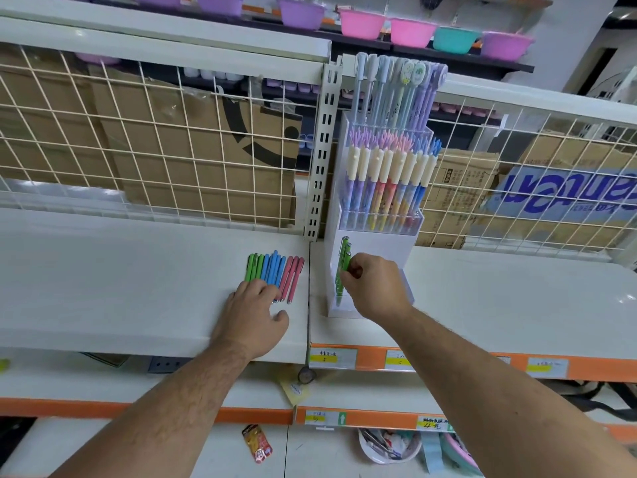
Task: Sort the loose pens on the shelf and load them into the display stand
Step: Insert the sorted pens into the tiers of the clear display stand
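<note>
So the stand sits on the shelf, backed up against the wire grid, and its upper tiers are packed with pastel pens. The right hand is at the stand's lowest tier, grip clamped on a few green pens that point tip-down on its left side. Just left of the stand the loose pens lie in a neat row, green, then blue, then pink. The left hand rests on their near ends, grip apart, fingers fairly straight. Bowls line a shelf high above the stand.
</note>
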Demonstrator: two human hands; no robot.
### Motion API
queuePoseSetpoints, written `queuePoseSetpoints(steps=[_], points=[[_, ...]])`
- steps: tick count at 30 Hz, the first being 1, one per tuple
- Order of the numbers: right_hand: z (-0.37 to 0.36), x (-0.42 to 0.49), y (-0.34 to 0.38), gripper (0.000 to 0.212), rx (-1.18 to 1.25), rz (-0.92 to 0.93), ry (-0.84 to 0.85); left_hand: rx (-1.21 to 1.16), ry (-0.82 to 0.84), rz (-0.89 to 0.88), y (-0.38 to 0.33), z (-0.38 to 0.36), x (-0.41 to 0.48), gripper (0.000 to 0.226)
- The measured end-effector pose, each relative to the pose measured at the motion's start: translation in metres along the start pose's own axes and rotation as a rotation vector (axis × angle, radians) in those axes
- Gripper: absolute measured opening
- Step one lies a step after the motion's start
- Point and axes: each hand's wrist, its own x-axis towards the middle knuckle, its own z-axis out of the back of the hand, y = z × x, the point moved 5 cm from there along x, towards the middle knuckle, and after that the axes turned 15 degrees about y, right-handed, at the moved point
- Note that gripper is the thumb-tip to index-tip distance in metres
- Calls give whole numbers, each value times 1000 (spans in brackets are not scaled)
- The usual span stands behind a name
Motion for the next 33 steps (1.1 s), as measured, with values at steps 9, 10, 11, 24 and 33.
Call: queuePoseSetpoints(steps=[9, 10, 11, 24, 33], points=[[-4, 5, -5, 14, 136, -10, 6, 3, -5, -3, 0, 1, -1, 36], [-5, 6, -6, 13, 148, -9, 3, 4, -5, -5, 0, 1, -1, 36], [-6, 7, -7, 13, 155, -9, 4, 3, -5, -5, 0, 1, -1, 36], [-18, 5, -28, 18, 248, -33, -23, -22, -3, 13, 0, 2, -1, 33], [-71, -32, 7, 10, 272, 166, 87, -338, -129, 210, 20, 11, 3, 39]])
